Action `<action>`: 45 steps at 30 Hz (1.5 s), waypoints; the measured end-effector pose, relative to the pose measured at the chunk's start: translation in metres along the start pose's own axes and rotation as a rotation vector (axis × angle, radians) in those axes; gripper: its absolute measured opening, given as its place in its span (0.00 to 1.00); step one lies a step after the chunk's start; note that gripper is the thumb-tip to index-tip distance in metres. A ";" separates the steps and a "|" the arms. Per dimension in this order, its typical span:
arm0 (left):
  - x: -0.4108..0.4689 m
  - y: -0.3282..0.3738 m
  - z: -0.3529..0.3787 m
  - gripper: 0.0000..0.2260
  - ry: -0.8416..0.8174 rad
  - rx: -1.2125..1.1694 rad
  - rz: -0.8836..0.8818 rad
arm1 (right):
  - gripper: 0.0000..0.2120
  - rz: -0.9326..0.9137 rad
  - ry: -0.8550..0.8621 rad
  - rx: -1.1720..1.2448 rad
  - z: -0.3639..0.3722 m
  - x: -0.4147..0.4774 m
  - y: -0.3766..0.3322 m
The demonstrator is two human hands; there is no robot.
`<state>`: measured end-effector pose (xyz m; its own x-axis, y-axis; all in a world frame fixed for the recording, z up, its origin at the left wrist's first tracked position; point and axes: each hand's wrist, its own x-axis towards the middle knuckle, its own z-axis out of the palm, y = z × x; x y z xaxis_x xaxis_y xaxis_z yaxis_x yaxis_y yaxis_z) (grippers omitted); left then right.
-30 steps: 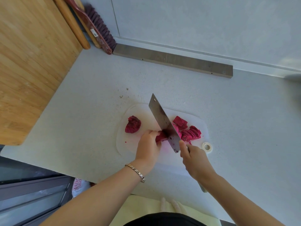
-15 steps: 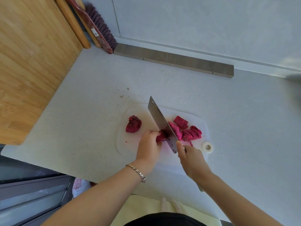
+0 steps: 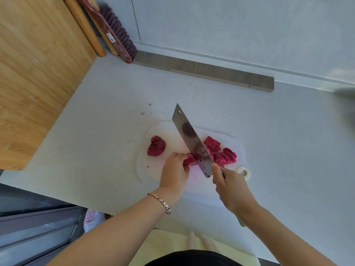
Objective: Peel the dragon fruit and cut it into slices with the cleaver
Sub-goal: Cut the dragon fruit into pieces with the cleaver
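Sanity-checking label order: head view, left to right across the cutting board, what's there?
Loose chunk → left hand → held piece → cleaver → slices → board's ring

One wide-angle camera, worn on the person's head, looks forward and steeply down at the counter [image 3: 99, 135] from close above. The cutting board [image 3: 151, 167] sits just below mid-frame, the wall [image 3: 240, 25] fills the top, and the person's dark clothing [image 3: 192, 259] shows at the bottom edge.
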<state>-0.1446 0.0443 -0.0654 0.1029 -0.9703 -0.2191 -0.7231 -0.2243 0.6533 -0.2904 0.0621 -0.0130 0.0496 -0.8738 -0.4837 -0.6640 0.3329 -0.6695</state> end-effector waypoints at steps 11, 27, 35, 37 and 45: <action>-0.001 0.000 -0.002 0.11 -0.003 -0.009 0.031 | 0.25 0.003 -0.002 -0.166 0.024 0.016 0.007; -0.002 -0.009 -0.006 0.15 -0.050 0.098 0.069 | 0.23 0.039 0.060 0.065 -0.002 0.003 0.004; -0.004 -0.008 -0.002 0.12 -0.028 0.115 0.051 | 0.23 0.036 0.005 0.026 0.000 -0.005 -0.002; -0.005 -0.008 -0.003 0.11 -0.024 0.113 0.046 | 0.22 0.022 0.002 0.008 0.002 -0.005 -0.003; -0.005 -0.006 -0.003 0.11 -0.025 0.124 0.017 | 0.22 0.003 -0.008 -0.025 0.001 -0.004 -0.002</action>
<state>-0.1391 0.0507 -0.0662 0.0743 -0.9708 -0.2281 -0.8035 -0.1937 0.5629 -0.2886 0.0652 -0.0108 0.0533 -0.8699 -0.4904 -0.6829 0.3266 -0.6535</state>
